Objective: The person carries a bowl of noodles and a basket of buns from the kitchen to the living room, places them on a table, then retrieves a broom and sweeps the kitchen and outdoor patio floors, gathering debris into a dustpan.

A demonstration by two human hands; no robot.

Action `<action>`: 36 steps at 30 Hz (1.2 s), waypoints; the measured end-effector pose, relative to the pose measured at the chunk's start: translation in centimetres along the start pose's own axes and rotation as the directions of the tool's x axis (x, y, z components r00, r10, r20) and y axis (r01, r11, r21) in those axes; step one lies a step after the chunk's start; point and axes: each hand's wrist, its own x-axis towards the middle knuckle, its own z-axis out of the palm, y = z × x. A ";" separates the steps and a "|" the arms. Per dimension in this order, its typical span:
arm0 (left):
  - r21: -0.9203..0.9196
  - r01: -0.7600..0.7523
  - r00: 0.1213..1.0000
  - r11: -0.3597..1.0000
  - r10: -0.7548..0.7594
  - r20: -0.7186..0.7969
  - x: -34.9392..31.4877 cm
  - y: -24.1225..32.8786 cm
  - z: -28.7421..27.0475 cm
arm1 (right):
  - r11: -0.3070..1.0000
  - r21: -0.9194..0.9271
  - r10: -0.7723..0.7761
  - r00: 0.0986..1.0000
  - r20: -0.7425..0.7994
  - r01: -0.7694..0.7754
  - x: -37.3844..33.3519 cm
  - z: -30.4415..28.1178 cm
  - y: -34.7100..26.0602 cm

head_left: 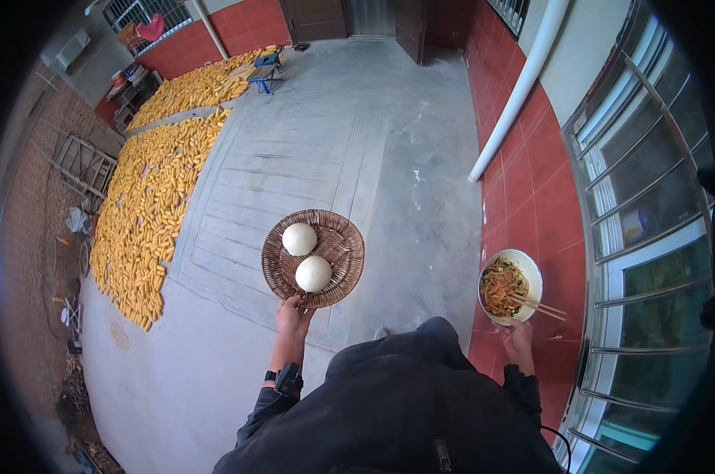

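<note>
My left hand (293,317) grips the near rim of a round brown woven basket (352,265). Two smooth white steamed buns (299,238) lie in it, one nearer to me than the other. Off to the right, my right hand (518,340) holds a white bowl (536,278) from its near side, with the fingers partly hidden beneath it. Shredded orange and green vegetables (502,286) fill the bowl. A pair of wooden chopsticks (543,307) rests across its right rim, the ends sticking out. Basket and bowl are both held up above the ground, well apart.
Corn cobs (148,205) cover the ground at the left. A small blue folding stool (264,79) stands beside them. On the right run a red tiled wall (531,158), a white drainpipe (523,87) and a barred window (650,261). A brown door (411,30) stands ajar ahead.
</note>
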 end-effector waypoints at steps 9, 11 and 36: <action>0.018 0.003 0.998 1.000 -0.004 0.062 9.7 3.1 5.1 | 0.999 0.041 -0.014 0.997 -0.080 0.017 4.9 5.9 1.7; 0.007 0.006 0.999 1.000 -0.006 0.034 11.3 3.0 5.5 | 0.999 0.032 0.019 0.998 -0.063 -0.017 7.9 7.9 2.0; 0.154 0.026 0.963 0.988 -0.066 0.260 49.5 16.9 41.9 | 0.981 0.171 -0.079 0.995 -0.060 0.088 40.8 36.6 -16.5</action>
